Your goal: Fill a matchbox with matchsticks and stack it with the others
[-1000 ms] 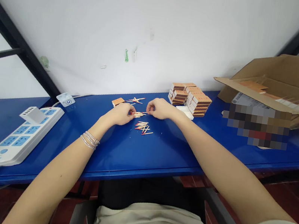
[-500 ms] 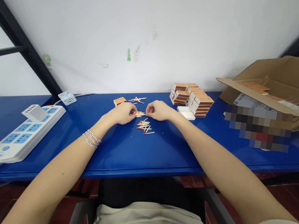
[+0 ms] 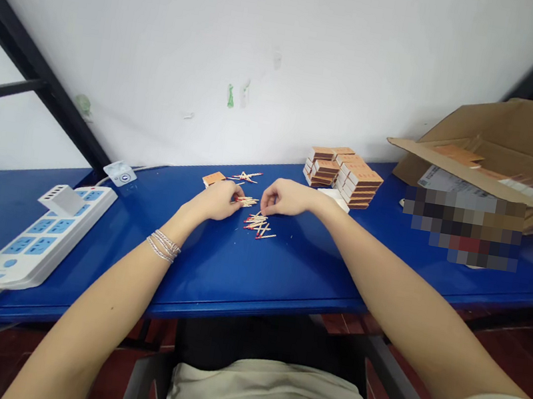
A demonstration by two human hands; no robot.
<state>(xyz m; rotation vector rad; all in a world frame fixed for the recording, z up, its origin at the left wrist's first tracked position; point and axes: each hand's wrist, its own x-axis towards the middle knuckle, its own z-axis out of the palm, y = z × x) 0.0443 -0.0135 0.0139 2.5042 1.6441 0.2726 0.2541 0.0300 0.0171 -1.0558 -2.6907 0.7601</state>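
My left hand (image 3: 220, 200) is closed, its thumb and fingers pinching a small bundle of matches (image 3: 246, 202) whose red heads point toward the palm. A loose pile of matches (image 3: 257, 223) lies on the blue table just below and to the right of that bundle. My right hand (image 3: 285, 198) is closed in a pinch, with its fingertips at the top edge of the pile; whether a match is between them is too small to make out. Behind my left hand lie an orange matchbox (image 3: 213, 179) and several scattered matches (image 3: 247, 176).
Stacked matchboxes (image 3: 346, 174) stand by the wall at the right. White box trays (image 3: 335, 199) lie in front of them, partly behind my right forearm. An open cardboard carton (image 3: 487, 147) is at far right, a white power strip (image 3: 48, 236) at left on the blue table (image 3: 254, 278).
My right hand has moved from the end of the held bundle down to the top of the loose pile. My left hand stays in place with its matches.
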